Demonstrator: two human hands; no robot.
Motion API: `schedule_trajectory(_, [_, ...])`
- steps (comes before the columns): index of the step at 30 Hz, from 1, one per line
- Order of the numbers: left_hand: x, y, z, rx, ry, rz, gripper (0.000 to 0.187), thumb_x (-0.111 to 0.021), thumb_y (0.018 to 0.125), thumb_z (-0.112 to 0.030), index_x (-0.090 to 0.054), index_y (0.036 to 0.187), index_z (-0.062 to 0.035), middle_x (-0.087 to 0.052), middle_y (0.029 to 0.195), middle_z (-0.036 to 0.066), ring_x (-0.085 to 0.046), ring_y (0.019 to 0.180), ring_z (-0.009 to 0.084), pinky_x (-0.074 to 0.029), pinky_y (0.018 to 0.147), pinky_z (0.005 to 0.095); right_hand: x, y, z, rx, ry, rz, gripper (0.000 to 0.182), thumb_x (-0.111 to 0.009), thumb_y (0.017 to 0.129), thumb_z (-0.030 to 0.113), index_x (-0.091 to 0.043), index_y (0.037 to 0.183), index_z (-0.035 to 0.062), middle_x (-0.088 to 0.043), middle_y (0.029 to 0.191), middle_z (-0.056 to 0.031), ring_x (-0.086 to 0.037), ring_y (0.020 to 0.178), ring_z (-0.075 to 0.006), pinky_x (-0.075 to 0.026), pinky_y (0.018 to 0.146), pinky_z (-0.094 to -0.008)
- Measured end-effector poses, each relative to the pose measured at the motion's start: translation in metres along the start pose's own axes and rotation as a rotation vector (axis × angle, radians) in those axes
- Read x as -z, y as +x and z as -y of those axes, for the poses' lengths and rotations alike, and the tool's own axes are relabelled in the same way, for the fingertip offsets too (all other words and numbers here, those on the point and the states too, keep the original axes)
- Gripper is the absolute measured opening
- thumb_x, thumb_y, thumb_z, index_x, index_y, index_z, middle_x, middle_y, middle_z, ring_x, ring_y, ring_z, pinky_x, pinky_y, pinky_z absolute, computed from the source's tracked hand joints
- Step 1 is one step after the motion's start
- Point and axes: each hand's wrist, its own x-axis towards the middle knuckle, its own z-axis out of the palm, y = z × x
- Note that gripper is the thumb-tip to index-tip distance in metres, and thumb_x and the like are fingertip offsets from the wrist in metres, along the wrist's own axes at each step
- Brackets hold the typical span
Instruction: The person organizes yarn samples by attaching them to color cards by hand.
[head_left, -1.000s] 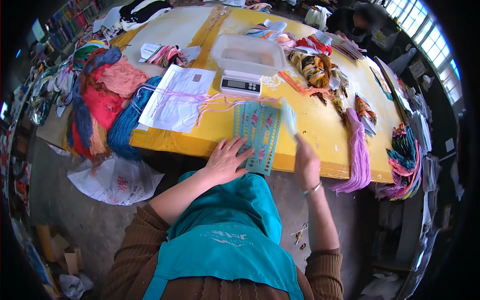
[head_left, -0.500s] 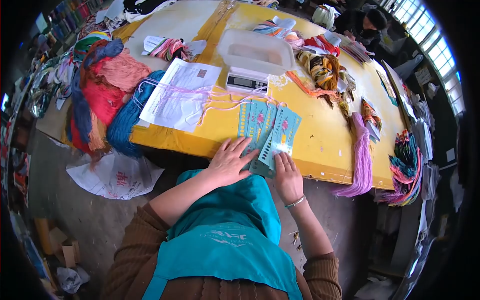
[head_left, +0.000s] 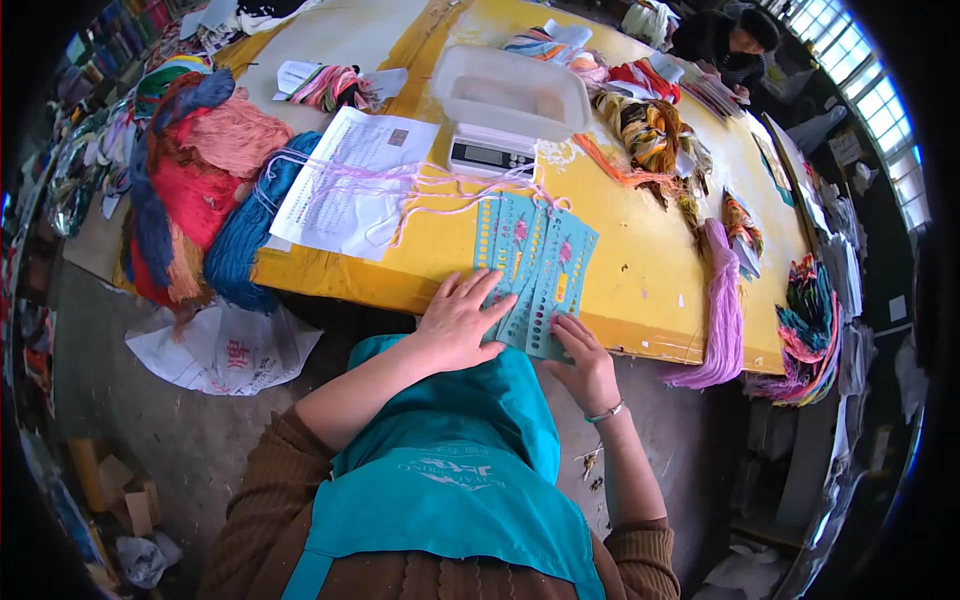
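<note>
Several blue-green cards (head_left: 570,255) with rows of punched holes and small pink flowers lie overlapping at the table's front edge. Pink and lilac threads (head_left: 450,190) run from their top ends leftward over a printed white sheet (head_left: 355,185). My left hand (head_left: 458,322) rests palm down, fingers spread, its fingertips on the left edge of the cards. At the lower right corner of the cards is my right hand (head_left: 585,368), fingertips touching the card's edge, thumb apart, holding nothing.
Beyond the cards are a digital scale (head_left: 488,155) and a clear plastic tub (head_left: 512,92). Red and blue yarn bundles (head_left: 205,190) lie left, a lilac skein (head_left: 722,310) hangs right. Another person (head_left: 728,45) is at the far right.
My right hand has moved slightly right and down, its thumb now apart from the fingers. The right card lies straighter and lower against the others. The other person's hand has shifted.
</note>
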Motion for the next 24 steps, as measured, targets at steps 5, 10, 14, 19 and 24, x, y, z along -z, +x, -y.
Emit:
schedule_trajectory(5, [0.002,0.002,-0.003,0.009,-0.036,-0.06,0.055,-0.06,0.084,-0.044,-0.054,0.13,-0.0132,-0.036,0.144,0.018,-0.03,0.136,0.0314,-0.024,0.109,0.0511,0.001,-0.01,-0.013,-0.314,0.786,-0.198,0.033,-0.073,0.076,0.001,-0.066,0.108,-0.0034,-0.062,0.121,-0.0145,-0.054,0.12,-0.0267,-0.044,0.1,-0.0364])
schedule_trajectory(10, [-0.006,0.008,-0.011,0.052,-0.012,-0.115,0.043,-0.06,0.086,-0.036,-0.059,0.123,-0.0135,-0.042,0.138,0.016,-0.036,0.13,0.0315,-0.027,0.106,0.0505,0.022,0.004,-0.002,-0.109,0.454,-0.522,0.02,-0.071,0.078,0.0,-0.068,0.098,-0.002,-0.067,0.11,-0.0127,-0.053,0.121,-0.0304,-0.041,0.103,-0.0387])
schedule_trajectory(14, [-0.009,0.008,-0.015,0.083,0.038,-0.137,0.041,-0.064,0.084,-0.033,-0.06,0.121,-0.0135,-0.043,0.137,0.015,-0.037,0.13,0.0302,-0.027,0.105,0.0507,0.027,0.012,0.007,-0.004,0.151,-0.634,0.022,-0.072,0.074,-0.006,-0.068,0.095,-0.0005,-0.068,0.107,-0.0123,-0.056,0.119,-0.0317,-0.045,0.1,-0.0404])
schedule_trajectory(19, [-0.008,0.007,-0.016,0.098,0.028,-0.133,0.043,-0.064,0.084,-0.032,-0.058,0.123,-0.0138,-0.04,0.139,0.015,-0.034,0.131,0.0296,-0.027,0.105,0.0511,-0.018,-0.013,-0.007,-0.112,0.089,-0.453,0.022,-0.075,0.07,-0.003,-0.069,0.092,0.0012,-0.068,0.102,-0.012,-0.061,0.11,-0.0285,-0.05,0.092,-0.0365])
schedule_trajectory(24, [-0.011,0.006,-0.016,0.089,0.039,-0.143,0.045,-0.063,0.085,-0.032,-0.055,0.126,-0.0143,-0.038,0.14,0.015,-0.033,0.132,0.0298,-0.026,0.105,0.0517,-0.029,-0.022,0.002,-0.173,0.164,-0.43,0.019,-0.074,0.073,0.0,-0.069,0.092,-0.0005,-0.068,0.102,-0.0143,-0.063,0.106,-0.0289,-0.051,0.089,-0.0367])
